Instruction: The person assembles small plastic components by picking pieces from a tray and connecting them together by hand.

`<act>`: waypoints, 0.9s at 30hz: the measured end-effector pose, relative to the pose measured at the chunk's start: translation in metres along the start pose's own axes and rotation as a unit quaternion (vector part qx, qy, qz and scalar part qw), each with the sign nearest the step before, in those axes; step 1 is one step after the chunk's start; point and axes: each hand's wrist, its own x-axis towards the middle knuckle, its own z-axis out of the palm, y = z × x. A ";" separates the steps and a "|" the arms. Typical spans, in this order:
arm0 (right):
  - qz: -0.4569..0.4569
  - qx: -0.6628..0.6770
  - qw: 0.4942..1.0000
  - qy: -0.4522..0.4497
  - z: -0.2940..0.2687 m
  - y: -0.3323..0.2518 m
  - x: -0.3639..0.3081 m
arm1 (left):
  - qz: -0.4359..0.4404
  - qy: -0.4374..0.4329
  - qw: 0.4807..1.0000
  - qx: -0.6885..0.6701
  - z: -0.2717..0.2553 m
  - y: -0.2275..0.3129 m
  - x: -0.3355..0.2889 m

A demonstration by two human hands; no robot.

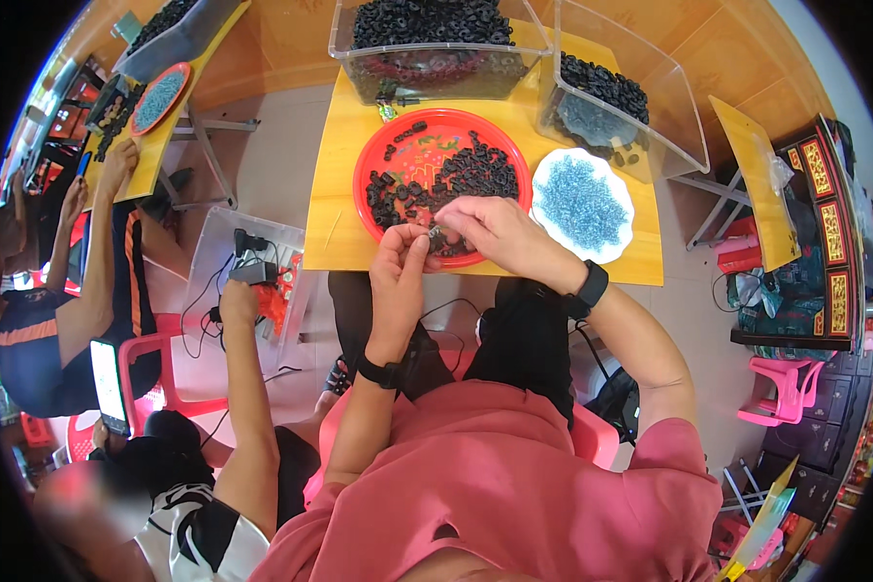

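Yellow table (339, 242), red tray (369, 160) of black rings (475, 170): left hand (401, 262) and right hand (490, 231) pinch 1 small part (436, 236) together, apparently mid-assembly; next needs steady fingertip alignment.

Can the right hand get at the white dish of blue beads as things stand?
Probably yes: the right hand is beside the white dish, nothing between them, though its fingers pinch a small part.

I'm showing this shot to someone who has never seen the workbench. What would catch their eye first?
The round red tray heaped with small black rings stands out at the middle of the yellow table. At its near rim the left hand and right hand meet, pinching a small part between the fingertips. To the right of the tray lies a white plate of pale blue beads.
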 end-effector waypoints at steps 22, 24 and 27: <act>0.044 0.159 0.986 -0.010 0.012 0.010 0.000 | 0.045 0.019 0.992 0.115 0.008 0.013 -0.005; 0.058 0.097 0.994 -0.009 0.010 -0.001 -0.002 | 0.023 0.019 0.995 0.094 0.004 0.009 -0.004; -0.012 0.010 1.000 0.018 0.006 -0.012 -0.007 | -0.057 -0.022 0.997 -0.041 -0.005 0.005 -0.001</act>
